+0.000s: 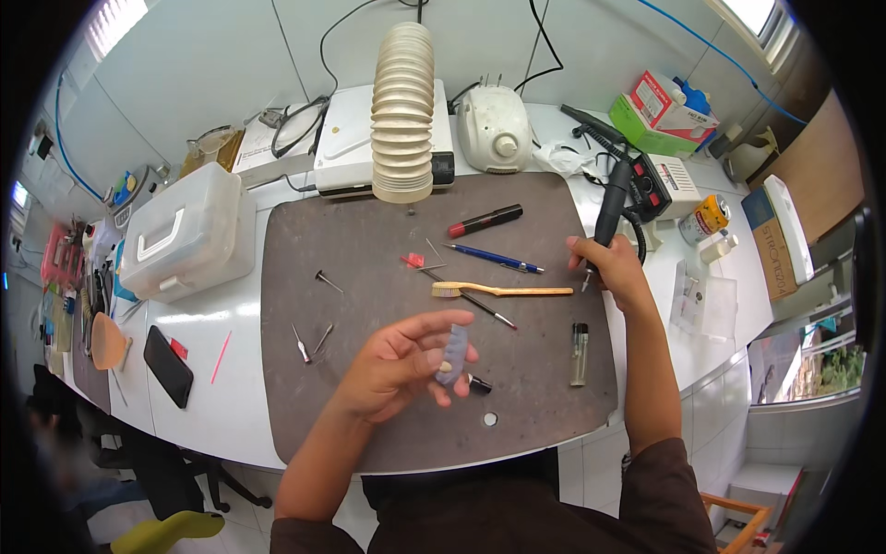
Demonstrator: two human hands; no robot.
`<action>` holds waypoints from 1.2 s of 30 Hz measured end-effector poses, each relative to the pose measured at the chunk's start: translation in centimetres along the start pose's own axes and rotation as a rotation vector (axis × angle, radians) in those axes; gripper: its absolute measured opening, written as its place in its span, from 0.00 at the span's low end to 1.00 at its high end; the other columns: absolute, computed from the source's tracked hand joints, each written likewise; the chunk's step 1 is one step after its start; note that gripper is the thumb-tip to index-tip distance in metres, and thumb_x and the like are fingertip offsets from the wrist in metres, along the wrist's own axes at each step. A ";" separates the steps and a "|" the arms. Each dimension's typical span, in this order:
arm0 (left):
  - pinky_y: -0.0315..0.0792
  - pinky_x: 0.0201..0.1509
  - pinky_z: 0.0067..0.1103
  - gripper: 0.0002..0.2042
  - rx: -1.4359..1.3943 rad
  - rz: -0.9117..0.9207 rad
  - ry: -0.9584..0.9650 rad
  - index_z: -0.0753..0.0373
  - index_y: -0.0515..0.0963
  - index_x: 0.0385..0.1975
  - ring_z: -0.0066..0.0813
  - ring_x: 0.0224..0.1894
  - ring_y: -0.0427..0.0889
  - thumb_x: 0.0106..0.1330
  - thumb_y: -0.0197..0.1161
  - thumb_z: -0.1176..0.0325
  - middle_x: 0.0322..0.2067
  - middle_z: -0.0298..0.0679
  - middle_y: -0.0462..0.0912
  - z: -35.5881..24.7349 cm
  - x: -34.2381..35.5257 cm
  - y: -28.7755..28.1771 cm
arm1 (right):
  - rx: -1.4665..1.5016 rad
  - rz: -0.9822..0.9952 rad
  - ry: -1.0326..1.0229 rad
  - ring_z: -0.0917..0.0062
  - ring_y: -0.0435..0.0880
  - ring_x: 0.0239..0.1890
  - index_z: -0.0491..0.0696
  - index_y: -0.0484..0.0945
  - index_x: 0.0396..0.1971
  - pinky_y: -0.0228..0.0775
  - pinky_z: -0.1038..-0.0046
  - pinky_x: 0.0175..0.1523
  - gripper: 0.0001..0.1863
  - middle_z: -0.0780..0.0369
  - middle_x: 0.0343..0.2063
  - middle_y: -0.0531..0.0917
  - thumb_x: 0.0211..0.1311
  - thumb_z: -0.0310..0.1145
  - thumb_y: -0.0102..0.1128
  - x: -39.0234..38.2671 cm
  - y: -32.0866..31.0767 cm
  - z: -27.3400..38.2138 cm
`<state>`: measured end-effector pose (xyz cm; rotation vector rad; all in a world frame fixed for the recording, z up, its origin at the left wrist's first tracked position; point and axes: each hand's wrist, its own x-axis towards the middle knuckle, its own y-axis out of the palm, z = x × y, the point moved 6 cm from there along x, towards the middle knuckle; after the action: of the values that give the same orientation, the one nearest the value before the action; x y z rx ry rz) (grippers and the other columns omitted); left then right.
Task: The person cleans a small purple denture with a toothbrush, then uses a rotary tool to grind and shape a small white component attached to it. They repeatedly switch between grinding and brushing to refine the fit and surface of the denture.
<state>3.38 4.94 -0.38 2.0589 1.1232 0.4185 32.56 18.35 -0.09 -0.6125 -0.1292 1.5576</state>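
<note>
My left hand (392,365) is raised over the near middle of the brown mat (369,434). Its thumb and fingers pinch a small blue-grey block (455,347), with a cream, tooth-like bit (446,367) showing by the thumb. At the mat's right edge, my right hand (616,268) is closed round a black rotary handpiece (611,205), its thin metal tip pointing down. A yellow-handled brush (517,291) lies between the hands. Close by are a fine paintbrush (484,309), a blue mechanical pencil (494,258) and a clear lighter (579,355).
A ribbed cream hose (401,111) hangs over the mat's far edge. Behind stand a white machine (346,143) and a white dial unit (496,129). Metal hand tools (303,346) lie on the mat's left. Left of it are a phone (169,367) and a clear plastic case (189,235).
</note>
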 end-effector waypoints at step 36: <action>0.81 0.55 0.40 0.16 0.511 -0.344 0.664 0.60 0.61 0.40 0.54 0.51 0.84 0.65 0.64 0.81 0.43 0.52 0.80 -1.4 -5.3 3.2 | -0.318 0.136 -0.874 0.69 0.83 0.29 0.51 0.81 0.36 0.72 0.66 0.32 0.05 0.64 0.30 0.83 0.61 0.31 0.66 -9.9 5.4 7.8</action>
<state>1.47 0.14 3.28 2.1323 2.1275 0.7268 23.89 10.53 7.09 -0.1400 -1.0230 1.8630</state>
